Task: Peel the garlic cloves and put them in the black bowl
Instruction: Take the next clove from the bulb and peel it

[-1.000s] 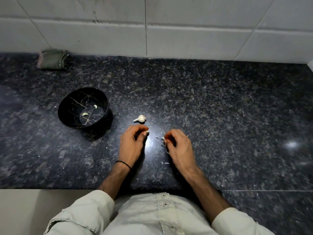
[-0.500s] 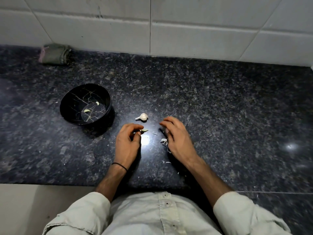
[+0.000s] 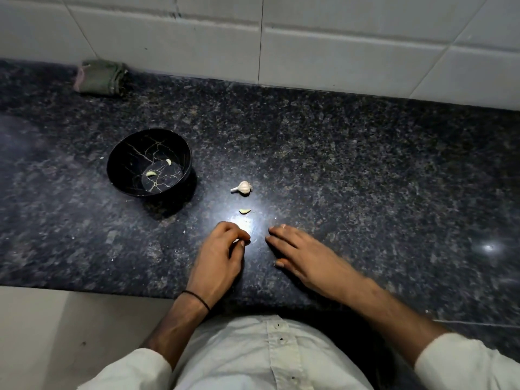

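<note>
Left grip (image 3: 216, 257) curled, seemingly holding nothing; right grip (image 3: 306, 257) flat, fingers straight

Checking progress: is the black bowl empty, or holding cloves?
Not empty: two peeled cloves lie inside the black bowl, near its floor.

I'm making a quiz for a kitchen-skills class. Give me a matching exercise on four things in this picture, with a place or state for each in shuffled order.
Things:
1. garlic bulb
2. loose clove
3. folded cloth
4. right hand

Places or states:
A. against the tiled wall, far left
B. flat on the counter, fingers straight
C. on the counter, nearest the black bowl
D. on the counter, a little nearer the person than the bulb

Pairs: 1-C, 2-D, 3-A, 4-B
</note>
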